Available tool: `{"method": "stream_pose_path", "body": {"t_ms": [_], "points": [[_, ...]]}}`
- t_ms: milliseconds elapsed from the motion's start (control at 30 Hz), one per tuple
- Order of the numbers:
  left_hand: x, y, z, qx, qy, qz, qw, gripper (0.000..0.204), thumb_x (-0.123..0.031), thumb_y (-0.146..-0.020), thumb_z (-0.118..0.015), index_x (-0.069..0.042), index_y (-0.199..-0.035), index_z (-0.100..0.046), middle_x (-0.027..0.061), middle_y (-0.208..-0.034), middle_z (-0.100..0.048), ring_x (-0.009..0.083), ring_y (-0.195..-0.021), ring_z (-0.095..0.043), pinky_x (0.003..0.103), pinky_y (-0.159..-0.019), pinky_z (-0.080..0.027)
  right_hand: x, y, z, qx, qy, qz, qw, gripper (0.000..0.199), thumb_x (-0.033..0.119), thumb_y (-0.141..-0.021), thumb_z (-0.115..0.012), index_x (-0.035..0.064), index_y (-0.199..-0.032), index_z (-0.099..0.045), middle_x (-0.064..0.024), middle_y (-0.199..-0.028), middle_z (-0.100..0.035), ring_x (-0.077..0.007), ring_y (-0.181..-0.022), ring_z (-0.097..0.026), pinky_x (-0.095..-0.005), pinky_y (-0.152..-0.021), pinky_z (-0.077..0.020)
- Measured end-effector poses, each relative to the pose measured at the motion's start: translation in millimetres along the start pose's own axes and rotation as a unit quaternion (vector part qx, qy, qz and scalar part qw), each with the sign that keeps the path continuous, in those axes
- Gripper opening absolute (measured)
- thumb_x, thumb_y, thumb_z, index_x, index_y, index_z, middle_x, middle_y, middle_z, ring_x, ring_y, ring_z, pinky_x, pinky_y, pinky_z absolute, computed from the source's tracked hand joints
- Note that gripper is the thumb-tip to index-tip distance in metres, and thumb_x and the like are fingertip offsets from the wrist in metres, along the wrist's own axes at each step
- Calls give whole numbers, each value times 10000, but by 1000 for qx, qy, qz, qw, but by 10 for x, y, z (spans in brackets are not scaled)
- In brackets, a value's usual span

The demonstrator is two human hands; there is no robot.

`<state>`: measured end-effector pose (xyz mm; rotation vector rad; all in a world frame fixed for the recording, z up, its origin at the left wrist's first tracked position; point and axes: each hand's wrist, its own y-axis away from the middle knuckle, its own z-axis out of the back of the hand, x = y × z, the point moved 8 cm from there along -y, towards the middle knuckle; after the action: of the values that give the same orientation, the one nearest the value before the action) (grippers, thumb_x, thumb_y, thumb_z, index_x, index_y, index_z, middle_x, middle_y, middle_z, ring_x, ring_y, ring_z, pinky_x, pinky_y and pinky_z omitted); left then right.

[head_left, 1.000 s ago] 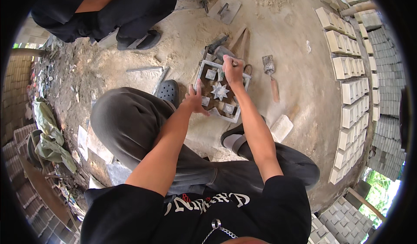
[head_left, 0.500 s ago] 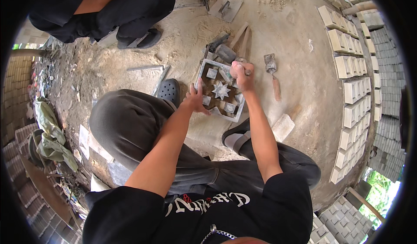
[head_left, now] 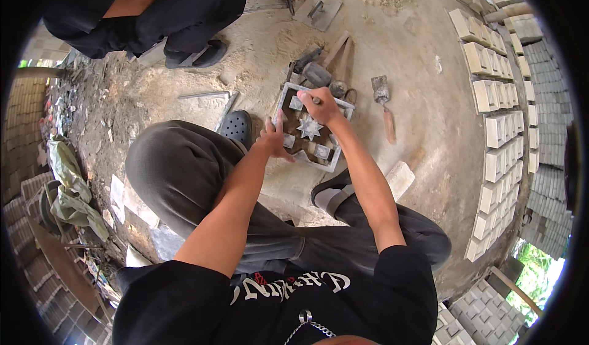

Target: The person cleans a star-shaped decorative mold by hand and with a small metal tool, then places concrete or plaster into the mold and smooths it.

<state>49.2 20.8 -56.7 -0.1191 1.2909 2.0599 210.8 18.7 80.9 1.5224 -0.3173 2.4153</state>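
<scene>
1. The grey, square frame (head_left: 335, 159) lies on the ground before the person, presumably for both hands to reach; its rim is pale and dusty, a whitish eight-pointed star (head_left: 310, 127) at its middle.
2. Left hand (head_left: 274, 139): fingers spread wide at the frame's left side, likely steadying it.
3. Right hand (head_left: 322, 105): closed round a short tool (head_left: 316, 100), over the far part.
4. A trowel (head_left: 388, 121) lies to the right, seemingly handy.
</scene>
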Motion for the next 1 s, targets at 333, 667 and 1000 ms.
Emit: {"method": "stream_pose_path", "body": {"t_ms": [333, 667, 1000], "points": [[15, 9, 16, -10, -13, 15, 1000, 1555, -525, -459, -887, -218, -1413, 302, 302, -1500, 14, 509, -1326, -244, 563, -1043, -316, -314, 26, 260, -150, -113, -87, 978, 400, 228, -903, -502, -6, -592, -408, 1, -509, -331, -87, -512, -325, -329, -471, -271], [17, -26, 16, -3, -22, 15, 1000, 1550, -536, -467, -879, -212, -1409, 308, 308, -1497, -11, 507, -1316, -269, 558, -1038, -327, -273, 64, 249, -233, -91, -77, 965, 374, 200, -882, -521, -22, -601, -413, -10, -502, -377, -95, -500, -349, -315, -487, -303], [18, -23, 12, -20, -17, 9, 1000, 1559, -546, -456, -880, -210, -1411, 306, 315, -1495, 3, 518, -1305, -278, 557, -1036, -329, -264, -14, 381, -277, -156, -79, 945, 415, 235, -884, -525, 35, -547, -387, 35, -519, -393, -58, -520, -352, -289, -482, -270]]}}
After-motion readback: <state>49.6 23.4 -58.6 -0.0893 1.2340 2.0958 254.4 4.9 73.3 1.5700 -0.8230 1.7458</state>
